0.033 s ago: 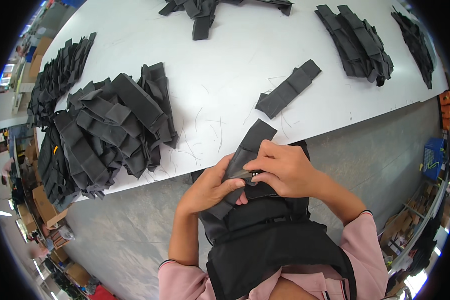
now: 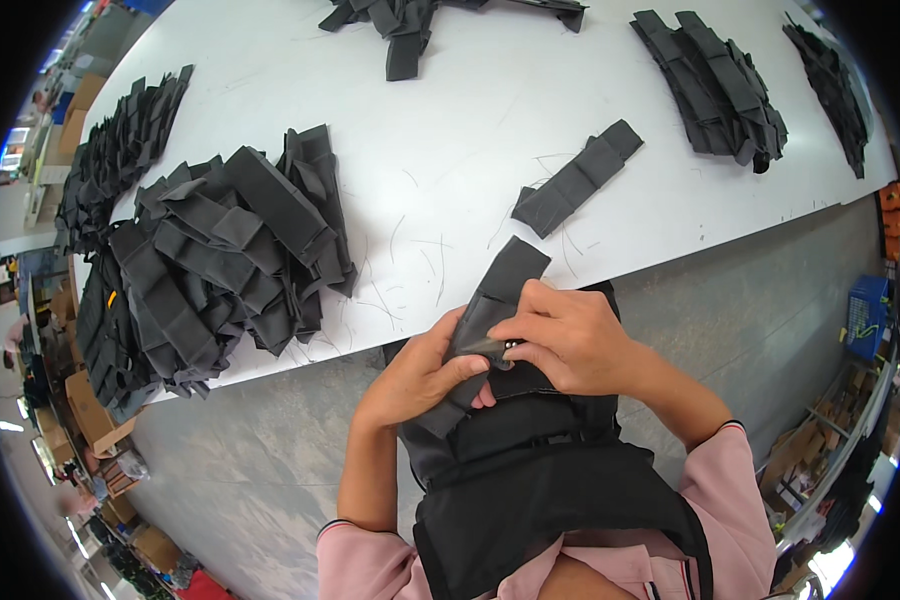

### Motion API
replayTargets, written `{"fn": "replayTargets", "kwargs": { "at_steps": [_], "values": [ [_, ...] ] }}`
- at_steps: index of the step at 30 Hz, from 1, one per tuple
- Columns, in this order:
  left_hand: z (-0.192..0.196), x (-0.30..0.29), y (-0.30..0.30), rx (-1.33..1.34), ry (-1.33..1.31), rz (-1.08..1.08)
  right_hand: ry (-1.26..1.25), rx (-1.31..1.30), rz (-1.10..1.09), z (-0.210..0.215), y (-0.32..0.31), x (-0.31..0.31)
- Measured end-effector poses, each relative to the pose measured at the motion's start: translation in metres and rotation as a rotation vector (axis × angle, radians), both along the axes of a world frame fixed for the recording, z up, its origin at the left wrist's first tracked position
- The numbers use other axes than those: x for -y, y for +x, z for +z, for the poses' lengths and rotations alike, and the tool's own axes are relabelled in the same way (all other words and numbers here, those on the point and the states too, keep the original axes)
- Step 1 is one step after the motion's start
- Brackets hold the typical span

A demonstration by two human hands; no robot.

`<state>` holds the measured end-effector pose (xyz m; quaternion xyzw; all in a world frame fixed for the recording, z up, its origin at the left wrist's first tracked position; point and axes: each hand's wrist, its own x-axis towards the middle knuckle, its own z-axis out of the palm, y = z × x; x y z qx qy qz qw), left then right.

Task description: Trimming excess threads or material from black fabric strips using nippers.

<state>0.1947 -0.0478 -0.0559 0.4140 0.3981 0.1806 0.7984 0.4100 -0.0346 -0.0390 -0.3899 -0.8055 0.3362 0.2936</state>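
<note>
White table [image 2: 450,160], black pile [image 2: 230,250] at left bearing an orange mark [image 2: 111,299]. Above a black apron [image 2: 560,500], the left hand [image 2: 422,372] clasps a strip [image 2: 511,275]; the right hand [image 2: 578,343] pinches a small, mostly hidden tool [image 2: 511,346].

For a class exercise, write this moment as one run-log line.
left hand: holds cloth strip | right hand: pinches half-hidden small item at strip | table: loose strip, big pile at left

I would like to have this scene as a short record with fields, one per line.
left hand: grips a dark fabric strip
right hand: pinches a small tool, mostly hidden, at this strip
white table: in front of the person
single strip: lies on the table, beyond the hands
large pile: dark strips, table's left side
</note>
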Motion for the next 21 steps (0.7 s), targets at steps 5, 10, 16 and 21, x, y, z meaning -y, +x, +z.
{"fn": "replayTargets", "kwargs": {
  "at_steps": [5,10,16,21],
  "values": [
    [-0.002,0.002,0.004,0.058,-0.079,0.207,0.000,-0.067,-0.157,-0.007,0.013,0.013],
    [-0.012,0.009,0.011,0.141,-0.035,0.330,-0.098,0.002,-0.194,0.001,0.008,0.020],
    [-0.013,0.011,0.013,0.182,-0.095,0.377,0.068,0.014,-0.167,-0.004,0.001,0.015],
    [-0.011,0.010,0.016,0.183,-0.115,0.432,0.054,0.037,-0.208,-0.004,0.006,0.021]
  ]
}}
